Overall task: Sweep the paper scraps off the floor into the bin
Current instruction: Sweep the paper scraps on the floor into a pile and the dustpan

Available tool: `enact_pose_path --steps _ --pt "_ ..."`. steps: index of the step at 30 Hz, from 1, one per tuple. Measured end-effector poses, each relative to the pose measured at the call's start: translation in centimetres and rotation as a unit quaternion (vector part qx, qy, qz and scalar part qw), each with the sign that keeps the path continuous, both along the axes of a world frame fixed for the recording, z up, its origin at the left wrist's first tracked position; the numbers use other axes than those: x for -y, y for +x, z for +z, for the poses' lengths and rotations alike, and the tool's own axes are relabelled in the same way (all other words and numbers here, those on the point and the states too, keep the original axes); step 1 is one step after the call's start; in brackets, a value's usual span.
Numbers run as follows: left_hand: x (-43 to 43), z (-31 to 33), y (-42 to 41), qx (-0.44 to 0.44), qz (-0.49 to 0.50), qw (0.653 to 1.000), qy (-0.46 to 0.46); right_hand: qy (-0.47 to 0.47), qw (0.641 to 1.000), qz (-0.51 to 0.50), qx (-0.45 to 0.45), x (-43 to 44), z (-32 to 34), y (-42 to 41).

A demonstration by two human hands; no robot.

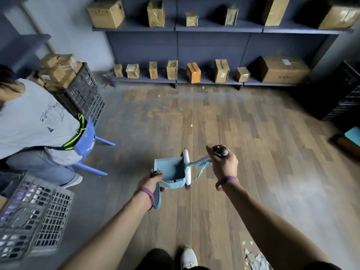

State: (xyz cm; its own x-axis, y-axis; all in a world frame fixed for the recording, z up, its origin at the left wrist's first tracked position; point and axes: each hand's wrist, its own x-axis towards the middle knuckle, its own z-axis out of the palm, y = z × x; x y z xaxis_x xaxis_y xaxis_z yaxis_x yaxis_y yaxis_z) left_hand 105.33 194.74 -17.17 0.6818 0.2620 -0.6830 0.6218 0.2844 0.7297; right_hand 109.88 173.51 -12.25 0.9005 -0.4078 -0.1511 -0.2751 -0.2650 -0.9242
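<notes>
Right hand (224, 164): fingers curled around the dark rounded top of the broom handle (221, 151), closed grip. Purple band on the wrist.

Left hand (151, 182): fingers wrapped round the upper part of the dustpan handle (157, 198), closed grip. Purple band on this wrist too.

Between the hands: the pale blue dustpan (169, 170), open side up toward the camera, with a comb of teeth along its near edge. The white broom head (186, 164) sits just beside the pan's right wall, dark bristles showing at its near end. Pale blue wrapping (200, 165) trails from below the right hand to the broom head. Cannot tell whether pan or broom head touches the floor.

Paper scraps (253, 257): a cluster on the wood-pattern floor (263, 133) at lower right, near the person's feet and well apart from the pan. One small fleck (191, 125) lies farther out along the floor seam.

One white shoe (188, 258) shows at the bottom edge.

Surroundings:
- Left: a second person (29, 121) seated on a blue chair (85, 139).
- Behind them: a black crate (83, 92) heaped with small cartons.
- Lower left: a grey crate (39, 217).
- Far wall: dark shelving (194, 29) with cardboard boxes (280, 70) on two levels.
</notes>
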Motion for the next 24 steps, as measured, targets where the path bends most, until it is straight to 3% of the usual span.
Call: enact_pose_path --steps 14,24 --pt "-8.5 -4.2 26.0 -0.040 -0.052 0.997 -0.028 -0.028 0.998 -0.043 -0.037 -8.0 -3.0 24.5" --pt "-10.6 -4.1 43.8 -0.055 -0.089 0.995 0.000 0.053 0.989 -0.130 -0.052 -9.5 -4.8 39.0"
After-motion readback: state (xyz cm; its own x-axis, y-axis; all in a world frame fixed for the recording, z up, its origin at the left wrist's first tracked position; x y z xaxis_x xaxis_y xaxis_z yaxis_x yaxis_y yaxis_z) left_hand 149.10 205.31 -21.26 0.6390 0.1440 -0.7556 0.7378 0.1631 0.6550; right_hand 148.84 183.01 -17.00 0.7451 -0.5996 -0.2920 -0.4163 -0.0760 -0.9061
